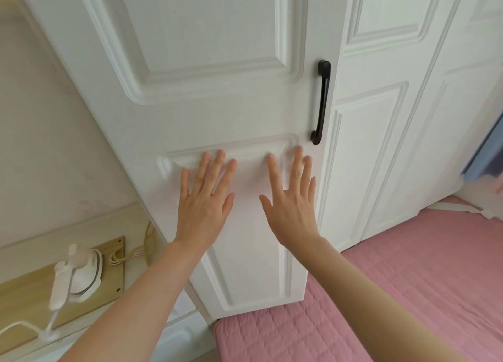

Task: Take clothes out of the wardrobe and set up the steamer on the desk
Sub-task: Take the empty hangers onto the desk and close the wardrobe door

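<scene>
Wardrobe door (206, 116): white painted panel, smooth, with a soft satin sheen and a faint linear grain; the moulded frames share this finish. Handle (323, 103), at the door's right edge: black, matt, metal by its look. Bed cover (408, 280), lower right of the door: pink quilted cloth, matt, stitched in squares. Steamer (81, 274), lower left of the door: white glossy plastic. Bench (21, 301), also lower left: pale wood-grain surface, matt. Wall (40, 144), left of the door: off-white, matt.
</scene>
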{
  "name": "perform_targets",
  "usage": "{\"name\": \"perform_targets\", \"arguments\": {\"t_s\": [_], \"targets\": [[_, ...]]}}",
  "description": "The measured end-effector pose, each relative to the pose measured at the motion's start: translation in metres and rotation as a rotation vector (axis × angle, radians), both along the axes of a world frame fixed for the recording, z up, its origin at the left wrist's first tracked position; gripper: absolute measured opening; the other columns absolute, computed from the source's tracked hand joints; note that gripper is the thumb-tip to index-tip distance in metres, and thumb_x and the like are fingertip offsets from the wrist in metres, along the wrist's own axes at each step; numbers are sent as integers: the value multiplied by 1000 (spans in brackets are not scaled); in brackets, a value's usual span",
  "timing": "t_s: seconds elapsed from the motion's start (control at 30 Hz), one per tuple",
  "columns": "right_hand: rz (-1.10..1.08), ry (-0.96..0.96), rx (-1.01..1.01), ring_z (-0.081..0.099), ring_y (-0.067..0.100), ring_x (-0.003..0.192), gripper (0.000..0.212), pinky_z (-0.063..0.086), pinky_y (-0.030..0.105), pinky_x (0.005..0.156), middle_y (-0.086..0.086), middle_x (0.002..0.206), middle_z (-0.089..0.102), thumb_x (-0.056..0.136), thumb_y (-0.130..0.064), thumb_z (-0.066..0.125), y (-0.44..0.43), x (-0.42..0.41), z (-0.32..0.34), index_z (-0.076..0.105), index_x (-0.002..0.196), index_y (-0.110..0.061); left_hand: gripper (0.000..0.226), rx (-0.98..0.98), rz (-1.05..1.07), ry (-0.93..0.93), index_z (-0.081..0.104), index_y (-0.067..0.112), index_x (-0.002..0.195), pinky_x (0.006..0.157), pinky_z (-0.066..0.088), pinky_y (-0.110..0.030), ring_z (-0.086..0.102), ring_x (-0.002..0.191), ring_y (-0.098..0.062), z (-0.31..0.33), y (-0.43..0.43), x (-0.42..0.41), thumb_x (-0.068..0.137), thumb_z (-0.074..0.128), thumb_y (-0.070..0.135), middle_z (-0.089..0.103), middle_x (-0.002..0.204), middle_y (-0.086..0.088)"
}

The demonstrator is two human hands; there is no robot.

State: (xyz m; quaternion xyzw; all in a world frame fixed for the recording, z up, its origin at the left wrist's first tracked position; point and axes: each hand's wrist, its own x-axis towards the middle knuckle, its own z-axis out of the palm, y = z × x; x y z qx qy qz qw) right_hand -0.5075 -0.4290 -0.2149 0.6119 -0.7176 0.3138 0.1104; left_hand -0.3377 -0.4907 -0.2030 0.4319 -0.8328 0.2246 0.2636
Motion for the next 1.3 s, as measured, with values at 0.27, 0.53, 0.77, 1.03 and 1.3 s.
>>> {"name": "perform_targets", "arguments": {"t_s": [0.27,0.53,0.77,1.03,1.3], "targets": [[-13,96,-43,-11,47,142,92,20,61,112,28,154,-13,88,-58,50,-46,-14,-21,-8,151,-24,60,-137,69,16,16,22,153,117,2,-54,4,149,-24,-15,-21,-10,100,43,32,8,161,-1],[-19,211,-113,1,49,142,94,24,59,111,30,154,1,85,-71,41,-85,-29,-33,-4,152,-23,56,-213,97,58,22,26,152,116,6,-57,11,148,-25,-24,-41,-17,101,45,30,13,160,-2],[9,240,-158,2,52,140,97,25,61,110,34,152,1,85,-71,41,-104,-34,-39,-9,151,-18,52,-293,120,71,26,29,151,115,13,-58,17,147,-25,-31,-54,-21,102,43,31,20,159,-2],[52,244,-188,-1,54,139,100,23,64,109,35,151,-2,84,-72,39,-115,-36,-43,-13,150,-18,52,-358,139,72,27,29,150,114,14,-57,20,146,-24,-34,-61,-22,101,45,30,22,158,-2],[64,237,-174,0,56,138,101,22,65,109,35,150,-3,84,-73,37,-119,-37,-44,-17,149,-18,62,-351,164,46,21,29,152,115,8,-58,13,148,-25,-34,-62,-24,98,51,26,14,160,-2]]}}
